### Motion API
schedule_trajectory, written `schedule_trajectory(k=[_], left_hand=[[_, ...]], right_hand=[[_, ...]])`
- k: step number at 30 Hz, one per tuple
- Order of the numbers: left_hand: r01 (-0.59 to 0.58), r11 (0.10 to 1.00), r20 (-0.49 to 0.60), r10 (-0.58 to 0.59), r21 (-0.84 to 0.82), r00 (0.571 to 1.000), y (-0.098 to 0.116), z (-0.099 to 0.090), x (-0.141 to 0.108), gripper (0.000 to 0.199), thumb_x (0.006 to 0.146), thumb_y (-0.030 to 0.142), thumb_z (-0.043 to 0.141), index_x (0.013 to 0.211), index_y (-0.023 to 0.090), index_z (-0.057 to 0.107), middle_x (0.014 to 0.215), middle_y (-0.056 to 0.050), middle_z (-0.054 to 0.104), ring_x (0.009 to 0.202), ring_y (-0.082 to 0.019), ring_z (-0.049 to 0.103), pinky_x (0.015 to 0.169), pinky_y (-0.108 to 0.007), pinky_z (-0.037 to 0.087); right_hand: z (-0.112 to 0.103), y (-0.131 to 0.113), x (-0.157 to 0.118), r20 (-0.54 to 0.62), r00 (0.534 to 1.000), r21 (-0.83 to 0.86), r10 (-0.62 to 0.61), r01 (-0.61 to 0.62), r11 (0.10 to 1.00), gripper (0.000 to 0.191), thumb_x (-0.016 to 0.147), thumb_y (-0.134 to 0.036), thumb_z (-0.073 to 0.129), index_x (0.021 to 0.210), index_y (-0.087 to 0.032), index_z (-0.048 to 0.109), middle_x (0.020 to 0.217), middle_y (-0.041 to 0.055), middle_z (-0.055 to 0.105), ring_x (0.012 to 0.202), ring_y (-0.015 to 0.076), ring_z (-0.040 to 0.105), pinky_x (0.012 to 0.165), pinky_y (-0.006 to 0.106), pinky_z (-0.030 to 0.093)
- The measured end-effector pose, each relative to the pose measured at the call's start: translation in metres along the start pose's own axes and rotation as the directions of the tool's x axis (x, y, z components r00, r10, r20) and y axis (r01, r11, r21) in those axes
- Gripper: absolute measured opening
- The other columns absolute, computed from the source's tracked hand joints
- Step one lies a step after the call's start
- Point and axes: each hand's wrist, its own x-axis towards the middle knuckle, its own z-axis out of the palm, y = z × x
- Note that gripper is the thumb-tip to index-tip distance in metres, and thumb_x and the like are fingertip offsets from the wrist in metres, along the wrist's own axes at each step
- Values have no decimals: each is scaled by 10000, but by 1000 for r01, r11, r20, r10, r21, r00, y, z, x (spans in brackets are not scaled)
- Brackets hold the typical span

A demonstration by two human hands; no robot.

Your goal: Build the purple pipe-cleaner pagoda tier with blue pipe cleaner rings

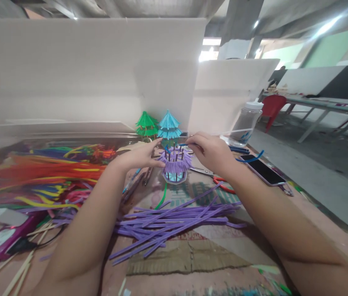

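A small purple fringed model with dark upright sticks stands at the middle of the table on a light blue base. My left hand is at its left side, thumb and fingers apart, the fingertips near its edge. On the other side my right hand pinches a blue pipe cleaner, whose free end sticks out past the wrist over the phone. Right behind the purple model rises a light blue tiered roof, with a green tiered roof to its left.
Purple pipe cleaners lie in front. Red-handled scissors, a phone and a bottle are at the right. Coloured pipe cleaners, a magenta tool and wooden sticks are at the left. A white board stands behind.
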Motion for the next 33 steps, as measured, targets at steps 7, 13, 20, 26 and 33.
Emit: schedule_trajectory(k=[7, 13, 20, 26, 33], left_hand=[[51, 981, 122, -29, -189, 992, -11, 25, 17, 1140, 785, 559, 685, 1606, 153, 7, 1559, -178, 438, 1338, -269, 548, 1003, -284, 454], [63, 998, 137, -58, -30, 989, 8, 19, 7, 1134, 786, 662, 642, 1610, 133, 69, 1503, -179, 507, 1277, -295, 588, 981, -280, 430], [16, 992, 100, -3, -123, 995, 8, 17, 6, 1153, 779, 634, 673, 1610, 165, 26, 1504, -186, 511, 1343, -291, 546, 1041, -336, 432], [-104, 972, 16, 110, -208, 994, 11, 13, 5, 1132, 770, 565, 715, 1614, 190, 61, 1652, -181, 248, 1425, -286, 457, 1095, -336, 420], [-112, 971, -19, 110, -211, 994, 16, 18, 6, 1132, 754, 526, 755, 1612, 191, 98, 1643, -212, 251, 1368, -306, 511, 1071, -370, 445]], right_hand=[[-11, 6, 0, 24, 1000, -10, 2, -2, 1000, 134, 967, -181, 563, 992, -192, 695, 980, 49, 744, 839, 189, 676, 703, 285, 452], [-15, 11, 0, 19, 1000, -5, -8, 8, 1000, 130, 958, -177, 582, 1001, -173, 705, 967, 55, 749, 798, 182, 675, 692, 282, 457], [-12, 12, -1, 51, 999, -34, -12, 13, 999, 171, 970, -191, 553, 987, -188, 723, 1001, 58, 742, 832, 189, 679, 667, 283, 444], [-10, 12, -1, 72, 997, -5, 12, -12, 1000, 187, 970, -174, 525, 996, -200, 708, 1014, 70, 702, 814, 185, 649, 664, 291, 424], [-12, 11, 0, 96, 995, 16, 20, -22, 1000, 134, 942, -140, 541, 942, -192, 664, 989, 66, 693, 850, 192, 633, 697, 285, 423]])
